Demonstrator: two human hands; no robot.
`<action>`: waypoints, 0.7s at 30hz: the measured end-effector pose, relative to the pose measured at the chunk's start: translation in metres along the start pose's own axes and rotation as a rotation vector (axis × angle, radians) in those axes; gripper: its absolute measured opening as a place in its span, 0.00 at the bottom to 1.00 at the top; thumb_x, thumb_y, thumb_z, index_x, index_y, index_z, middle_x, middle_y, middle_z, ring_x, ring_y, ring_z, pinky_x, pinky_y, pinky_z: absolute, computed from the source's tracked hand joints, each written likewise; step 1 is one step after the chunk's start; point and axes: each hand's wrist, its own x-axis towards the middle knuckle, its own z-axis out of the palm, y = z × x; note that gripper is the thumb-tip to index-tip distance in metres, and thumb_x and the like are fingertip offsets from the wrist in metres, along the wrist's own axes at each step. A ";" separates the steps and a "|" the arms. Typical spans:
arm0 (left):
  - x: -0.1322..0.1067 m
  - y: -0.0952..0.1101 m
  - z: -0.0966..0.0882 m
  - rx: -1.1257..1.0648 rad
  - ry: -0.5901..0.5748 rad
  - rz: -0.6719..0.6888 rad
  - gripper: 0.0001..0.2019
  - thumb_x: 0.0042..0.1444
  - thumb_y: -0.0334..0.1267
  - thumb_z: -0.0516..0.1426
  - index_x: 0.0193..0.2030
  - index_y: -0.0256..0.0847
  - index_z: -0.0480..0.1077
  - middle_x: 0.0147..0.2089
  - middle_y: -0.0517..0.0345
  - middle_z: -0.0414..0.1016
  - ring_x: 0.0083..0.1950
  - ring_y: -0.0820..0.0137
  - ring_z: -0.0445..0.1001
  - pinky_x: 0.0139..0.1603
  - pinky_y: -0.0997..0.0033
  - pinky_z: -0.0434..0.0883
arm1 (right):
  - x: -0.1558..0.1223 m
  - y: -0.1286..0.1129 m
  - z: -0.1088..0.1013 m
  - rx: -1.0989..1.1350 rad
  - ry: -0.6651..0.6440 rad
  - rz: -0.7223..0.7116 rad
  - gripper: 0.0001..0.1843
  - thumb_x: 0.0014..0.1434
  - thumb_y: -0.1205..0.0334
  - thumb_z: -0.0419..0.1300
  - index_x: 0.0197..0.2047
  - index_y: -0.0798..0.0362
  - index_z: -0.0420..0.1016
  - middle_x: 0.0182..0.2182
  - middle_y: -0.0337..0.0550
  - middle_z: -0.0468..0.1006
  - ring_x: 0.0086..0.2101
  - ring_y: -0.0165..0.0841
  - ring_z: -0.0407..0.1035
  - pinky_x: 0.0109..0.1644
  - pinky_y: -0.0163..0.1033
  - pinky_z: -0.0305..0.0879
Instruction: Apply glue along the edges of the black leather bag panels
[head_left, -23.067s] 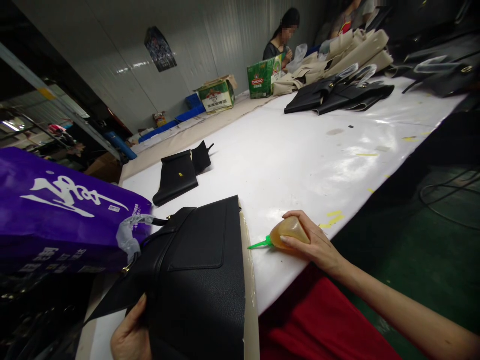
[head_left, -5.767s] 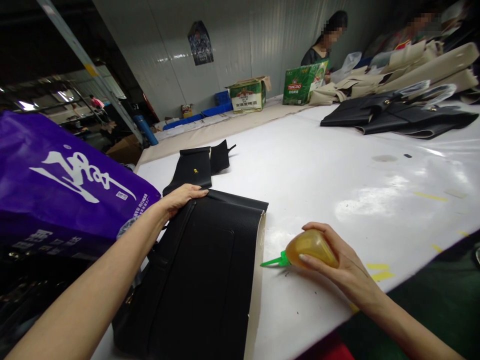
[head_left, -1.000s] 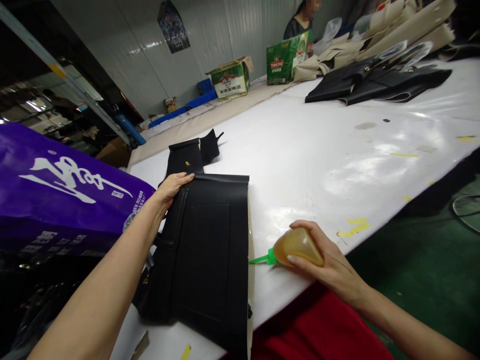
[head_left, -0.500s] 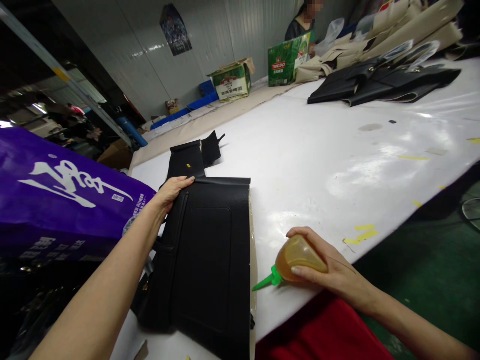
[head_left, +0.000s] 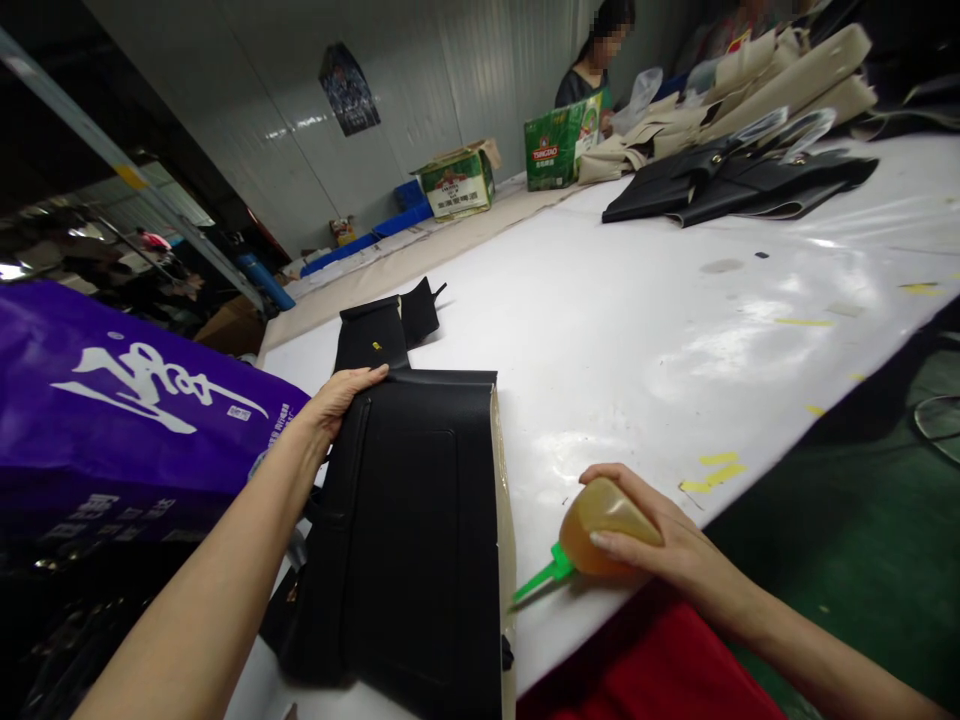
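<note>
Glue bottle [head_left: 604, 518] clenched in R grip [head_left: 654, 552], prob. soft & squeezy; hold at belly. L grip [head_left: 337, 396] released, flat on floppy bag panel [head_left: 420, 540] left of R grip.

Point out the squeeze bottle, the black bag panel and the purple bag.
squeeze bottle [head_left: 594, 527], head view, on its amber body.
black bag panel [head_left: 420, 540], head view, middle of its front face.
purple bag [head_left: 150, 445], head view, its side below the white lettering.

Black bag panel [head_left: 420, 540], amber green-nozzled bottle [head_left: 600, 525]
</note>
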 end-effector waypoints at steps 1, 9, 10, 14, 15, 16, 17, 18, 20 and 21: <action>-0.003 0.003 0.000 0.000 -0.002 -0.002 0.10 0.46 0.37 0.68 0.32 0.33 0.75 0.28 0.47 0.79 0.25 0.64 0.78 0.26 0.71 0.77 | 0.000 -0.001 -0.003 0.113 0.073 0.021 0.25 0.54 0.48 0.65 0.52 0.47 0.64 0.37 0.40 0.76 0.37 0.40 0.72 0.41 0.41 0.70; -0.054 0.080 -0.007 -0.055 0.043 0.313 0.10 0.47 0.30 0.66 0.38 0.35 0.74 0.28 0.57 0.79 0.23 0.71 0.75 0.25 0.75 0.76 | -0.019 -0.019 -0.042 0.712 0.438 0.091 0.19 0.48 0.53 0.68 0.43 0.48 0.78 0.44 0.45 0.79 0.46 0.46 0.74 0.41 0.39 0.77; -0.065 0.094 -0.006 -0.067 0.061 0.399 0.09 0.48 0.30 0.65 0.38 0.36 0.74 0.28 0.60 0.78 0.23 0.73 0.74 0.25 0.78 0.74 | -0.022 -0.022 -0.046 0.737 0.480 0.096 0.20 0.46 0.53 0.69 0.44 0.48 0.78 0.46 0.45 0.79 0.48 0.47 0.73 0.40 0.38 0.78; -0.108 0.124 0.005 -0.077 0.128 0.679 0.08 0.50 0.34 0.65 0.37 0.39 0.76 0.28 0.66 0.78 0.25 0.77 0.73 0.26 0.83 0.72 | -0.034 -0.035 -0.058 0.806 0.580 0.072 0.20 0.45 0.54 0.69 0.44 0.46 0.79 0.48 0.46 0.78 0.50 0.47 0.73 0.40 0.36 0.78; -0.116 0.122 0.007 -0.068 0.148 0.710 0.08 0.48 0.35 0.66 0.37 0.41 0.77 0.29 0.67 0.78 0.26 0.76 0.73 0.26 0.83 0.72 | -0.036 -0.036 -0.060 0.819 0.595 0.066 0.20 0.45 0.55 0.68 0.44 0.46 0.79 0.48 0.46 0.78 0.49 0.48 0.73 0.40 0.37 0.78; -0.124 0.116 0.009 -0.058 0.167 0.723 0.08 0.47 0.36 0.67 0.36 0.42 0.77 0.28 0.68 0.78 0.26 0.76 0.73 0.27 0.83 0.72 | -0.038 -0.037 -0.061 0.827 0.604 0.065 0.20 0.45 0.54 0.68 0.44 0.46 0.79 0.48 0.47 0.79 0.49 0.48 0.73 0.40 0.37 0.78; -0.131 0.108 0.009 -0.049 0.181 0.718 0.08 0.45 0.37 0.68 0.34 0.44 0.78 0.28 0.69 0.79 0.26 0.76 0.73 0.27 0.83 0.72 | -0.039 -0.036 -0.061 0.830 0.615 0.067 0.21 0.44 0.54 0.68 0.44 0.46 0.79 0.48 0.47 0.79 0.49 0.48 0.73 0.40 0.37 0.78; -0.138 0.097 0.008 -0.041 0.188 0.695 0.07 0.43 0.37 0.68 0.32 0.46 0.78 0.27 0.69 0.79 0.25 0.75 0.73 0.26 0.83 0.72 | -0.041 -0.035 -0.061 0.829 0.616 0.070 0.22 0.43 0.54 0.69 0.44 0.46 0.79 0.47 0.47 0.79 0.48 0.48 0.74 0.40 0.37 0.78; -0.153 0.075 -0.001 -0.028 0.220 0.639 0.05 0.43 0.39 0.68 0.30 0.50 0.79 0.25 0.71 0.79 0.22 0.75 0.72 0.22 0.82 0.71 | -0.043 -0.031 -0.061 0.813 0.602 0.069 0.24 0.41 0.54 0.70 0.44 0.46 0.80 0.47 0.46 0.79 0.48 0.47 0.74 0.42 0.35 0.77; -0.161 0.065 -0.007 -0.020 0.288 0.605 0.05 0.44 0.40 0.66 0.30 0.55 0.79 0.26 0.73 0.79 0.23 0.73 0.73 0.22 0.80 0.72 | -0.044 -0.029 -0.061 0.802 0.590 0.065 0.24 0.40 0.54 0.71 0.44 0.46 0.79 0.47 0.45 0.79 0.47 0.46 0.74 0.42 0.34 0.77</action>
